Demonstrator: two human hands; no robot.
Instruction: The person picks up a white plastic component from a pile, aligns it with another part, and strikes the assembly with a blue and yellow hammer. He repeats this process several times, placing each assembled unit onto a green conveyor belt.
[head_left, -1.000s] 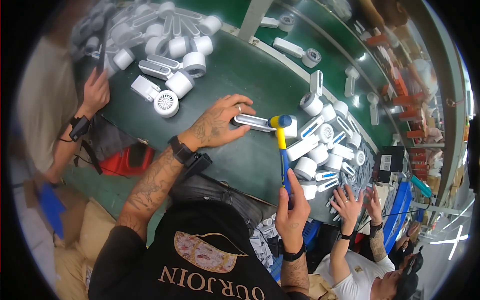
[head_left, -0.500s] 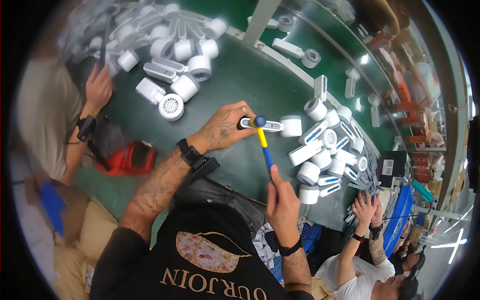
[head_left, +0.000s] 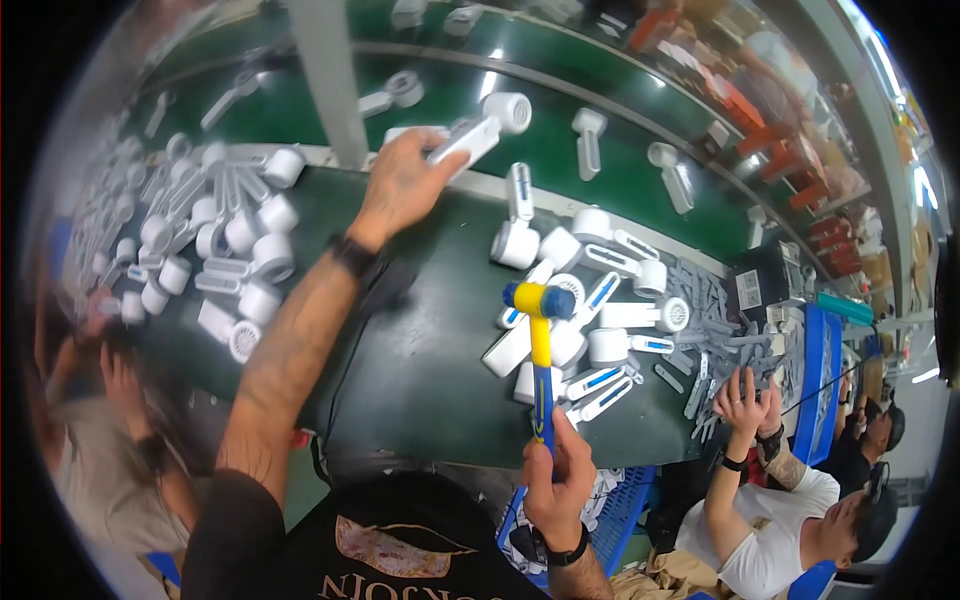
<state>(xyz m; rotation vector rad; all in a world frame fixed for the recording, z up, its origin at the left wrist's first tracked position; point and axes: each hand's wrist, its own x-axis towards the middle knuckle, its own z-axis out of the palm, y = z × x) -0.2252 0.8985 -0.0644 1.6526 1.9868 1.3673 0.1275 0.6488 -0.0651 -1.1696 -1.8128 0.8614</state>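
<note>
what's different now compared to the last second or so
The left hand has lifted the white unit off the table and carried it forward, so it now appears against the far green belt. The mallet no longer hangs over that unit; its head now shows against the right-hand pile. The view has shifted too. Unchanged: the right hand grips the mallet.

The mallet (head_left: 541, 350) is yellow and blue. The held fan (head_left: 478, 140) is white and grey; the piled fans (head_left: 608, 347) on the dark green surface (head_left: 430, 375) are white, some striped blue. The near shirt (head_left: 425, 500) is black with a pinkish patterned patch (head_left: 395, 552).
</note>
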